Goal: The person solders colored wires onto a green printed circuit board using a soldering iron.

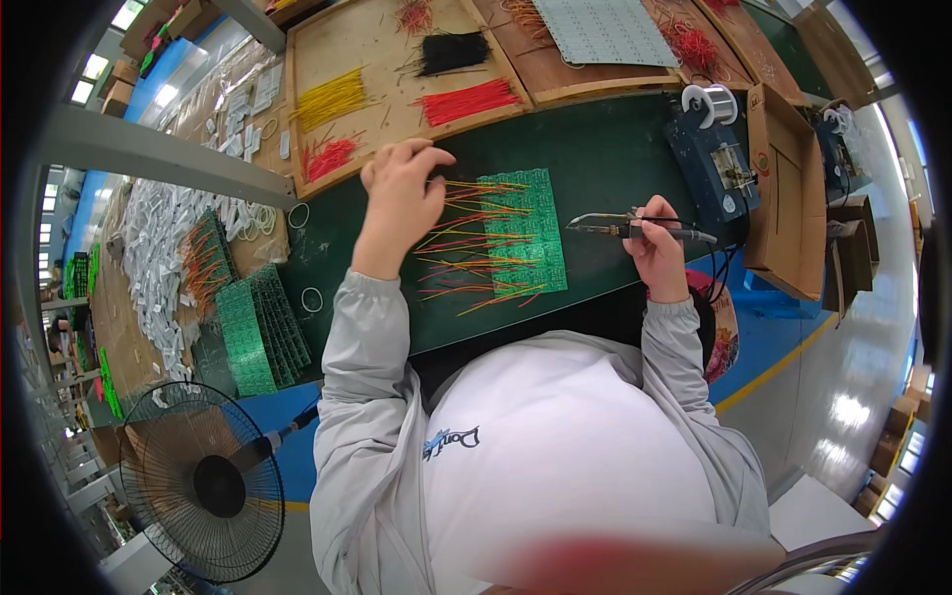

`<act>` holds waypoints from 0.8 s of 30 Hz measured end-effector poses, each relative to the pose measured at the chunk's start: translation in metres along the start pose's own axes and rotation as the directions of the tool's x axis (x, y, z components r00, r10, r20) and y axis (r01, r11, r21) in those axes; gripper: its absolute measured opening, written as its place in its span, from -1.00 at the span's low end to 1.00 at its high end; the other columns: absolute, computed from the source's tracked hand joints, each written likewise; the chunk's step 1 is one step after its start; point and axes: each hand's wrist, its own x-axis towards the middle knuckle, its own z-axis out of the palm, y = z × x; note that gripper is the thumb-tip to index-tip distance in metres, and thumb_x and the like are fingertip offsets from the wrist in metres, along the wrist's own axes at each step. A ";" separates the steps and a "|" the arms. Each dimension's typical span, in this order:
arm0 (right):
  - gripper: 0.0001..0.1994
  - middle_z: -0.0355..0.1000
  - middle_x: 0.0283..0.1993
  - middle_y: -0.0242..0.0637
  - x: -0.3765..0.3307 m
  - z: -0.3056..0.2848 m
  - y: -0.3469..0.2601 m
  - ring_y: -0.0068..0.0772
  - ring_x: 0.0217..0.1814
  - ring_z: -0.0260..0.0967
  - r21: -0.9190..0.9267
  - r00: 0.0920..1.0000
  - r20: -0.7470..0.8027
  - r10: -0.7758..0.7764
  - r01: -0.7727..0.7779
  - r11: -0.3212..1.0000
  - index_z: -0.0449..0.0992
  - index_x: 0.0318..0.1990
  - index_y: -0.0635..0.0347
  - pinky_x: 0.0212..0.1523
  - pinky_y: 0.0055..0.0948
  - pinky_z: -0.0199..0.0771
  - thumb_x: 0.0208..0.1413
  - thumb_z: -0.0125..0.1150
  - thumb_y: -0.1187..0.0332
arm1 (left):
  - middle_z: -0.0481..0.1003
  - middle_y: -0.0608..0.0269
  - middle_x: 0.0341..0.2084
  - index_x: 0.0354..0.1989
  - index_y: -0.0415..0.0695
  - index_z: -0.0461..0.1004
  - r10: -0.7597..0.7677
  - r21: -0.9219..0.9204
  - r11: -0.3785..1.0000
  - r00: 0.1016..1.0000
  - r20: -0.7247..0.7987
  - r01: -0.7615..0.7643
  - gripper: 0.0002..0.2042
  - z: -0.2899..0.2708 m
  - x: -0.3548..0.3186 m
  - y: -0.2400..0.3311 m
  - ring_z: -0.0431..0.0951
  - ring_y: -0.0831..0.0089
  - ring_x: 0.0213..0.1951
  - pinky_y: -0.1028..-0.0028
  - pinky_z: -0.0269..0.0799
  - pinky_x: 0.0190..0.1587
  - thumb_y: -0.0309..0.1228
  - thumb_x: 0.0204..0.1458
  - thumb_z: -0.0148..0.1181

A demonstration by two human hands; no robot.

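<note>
A green circuit board panel (531, 238) lies on the dark green bench top. Rows of thin red and yellow wires (461, 238) stick out from its left side. My left hand (402, 198) is over the bench by the upper ends of these wires. Its thumb and index finger are apart, and no wire shows clearly gripped. To the right of the panel, my right hand (659, 248) holds a soldering iron (635, 230) in its closed fingers. The iron's bent metal tip points left toward the board, clear of it, and dark cables trail behind.
Beyond the board, a wooden tray (397, 99) holds bundles of yellow, red and black wires. A blue solder feeder (719, 169) with a wire spool (709, 104) and a cardboard box (788, 188) stand right. Stacked circuit boards (260, 332) and a fan (203, 481) are left.
</note>
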 end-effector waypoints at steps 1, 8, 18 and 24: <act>-0.82 0.32 -0.45 -0.36 -0.007 0.008 -0.005 -0.64 -0.54 0.19 -0.021 0.999 -0.034 0.000 -0.001 1.000 0.25 -0.32 0.12 -0.55 -0.60 0.14 0.15 0.18 0.49 | 0.60 0.22 -0.09 -0.16 0.13 0.67 0.003 -0.010 1.000 1.000 0.022 -0.003 -0.80 0.002 -0.003 0.003 0.46 0.15 0.16 0.09 0.23 0.26 -0.33 0.02 0.28; -0.83 0.34 -0.42 -0.33 0.017 -0.005 0.002 -0.65 -0.51 0.18 -0.013 0.999 -0.002 -0.049 0.049 0.999 0.26 -0.34 0.16 -0.52 -0.62 0.18 0.14 0.18 0.52 | 0.67 0.10 -0.18 -0.09 -0.10 0.64 -0.207 0.024 0.978 0.973 0.100 0.205 -0.73 0.023 0.107 -0.055 0.64 0.15 -0.12 0.28 0.52 -0.02 -0.23 0.11 0.28; -0.79 0.34 -0.43 -0.36 0.021 -0.005 0.003 -0.65 -0.54 0.17 -0.043 0.998 -0.032 -0.049 0.048 0.998 0.21 -0.31 0.11 -0.54 -0.61 0.21 0.15 0.19 0.44 | 0.68 0.15 -0.29 -0.11 -0.16 0.65 -0.634 0.199 0.773 0.738 0.231 0.602 -0.74 -0.053 0.070 -0.154 0.67 0.37 -0.27 0.37 0.57 -0.18 -0.37 0.03 0.40; -0.76 0.31 -0.45 -0.38 0.021 -0.008 0.003 -0.64 -0.56 0.19 -0.004 1.000 0.007 -0.022 0.022 1.000 0.19 -0.32 0.08 -0.55 -0.60 0.19 0.18 0.21 0.42 | 0.68 0.16 -0.20 -0.14 -0.08 0.67 -0.726 0.310 0.687 0.638 0.257 0.657 -0.75 -0.041 0.065 -0.159 0.68 0.36 -0.22 0.37 0.65 -0.19 -0.43 -0.04 0.48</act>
